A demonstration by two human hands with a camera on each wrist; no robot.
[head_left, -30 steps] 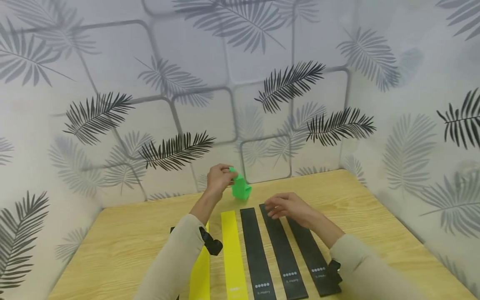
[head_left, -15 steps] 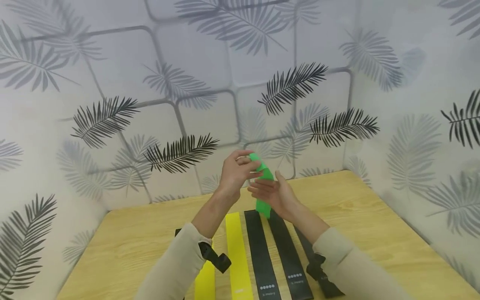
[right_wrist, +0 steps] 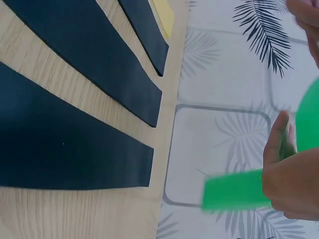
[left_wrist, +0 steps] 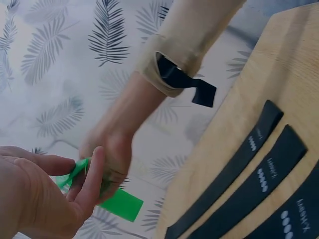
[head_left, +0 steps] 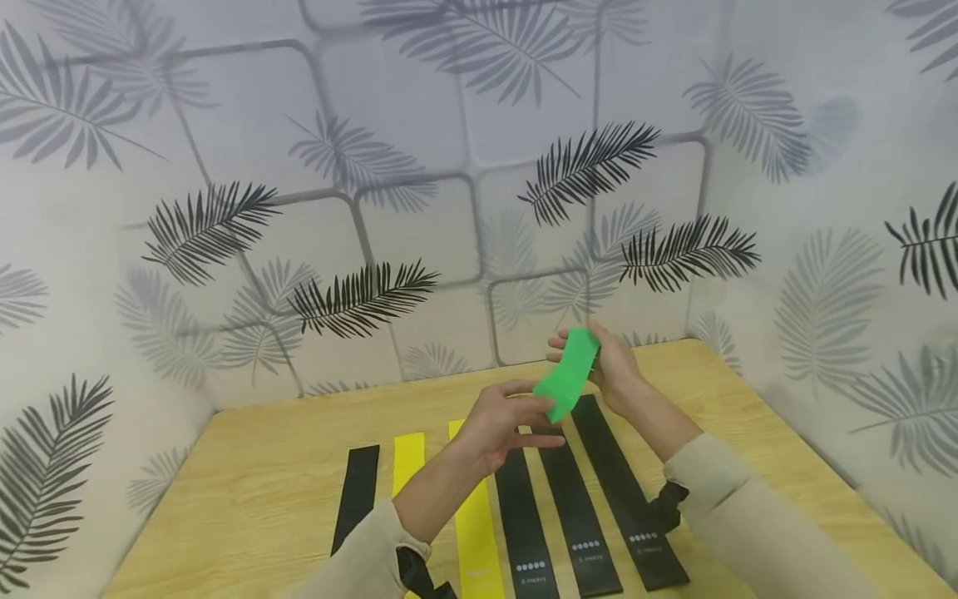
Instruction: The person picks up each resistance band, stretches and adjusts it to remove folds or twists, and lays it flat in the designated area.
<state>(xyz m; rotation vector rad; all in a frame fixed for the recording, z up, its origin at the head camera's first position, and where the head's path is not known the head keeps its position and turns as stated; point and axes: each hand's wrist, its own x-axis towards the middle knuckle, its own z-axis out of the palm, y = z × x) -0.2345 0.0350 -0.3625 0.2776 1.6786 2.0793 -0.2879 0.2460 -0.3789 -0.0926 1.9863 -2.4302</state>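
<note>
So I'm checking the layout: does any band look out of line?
Only the green band is out of the row; both hands, left hand and right hand, hold it above the table. The flat bands lie roughly parallel.

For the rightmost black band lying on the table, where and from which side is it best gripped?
Probably its far short end, from above: the rightmost black band lies flat on the table, and that end sits bare near the right hand, which holds the green band.
</note>
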